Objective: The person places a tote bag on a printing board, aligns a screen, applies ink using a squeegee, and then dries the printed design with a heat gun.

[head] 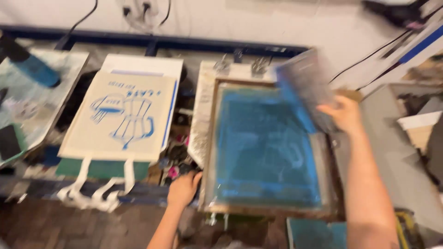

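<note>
A wooden-framed printing screen point(210, 138) coated in blue ink lies flat on the bench in front of me. My left hand point(183, 188) grips its near left corner. My right hand point(344, 114) holds a squeegee point(304, 87) smeared with blue ink, lifted and tilted over the screen's far right corner; it is blurred by motion. To the left, a cream tote bag point(124, 117) with a blue printed drawing lies on a board, its white handles point(94, 191) hanging over the near edge.
Two metal clamps point(240, 64) hold the screen's far edge. A blue bottle point(34, 69) and a dark phone point(8, 142) lie on a stained board at far left. Cables run along the back wall. Grey surfaces and clutter fill the right side.
</note>
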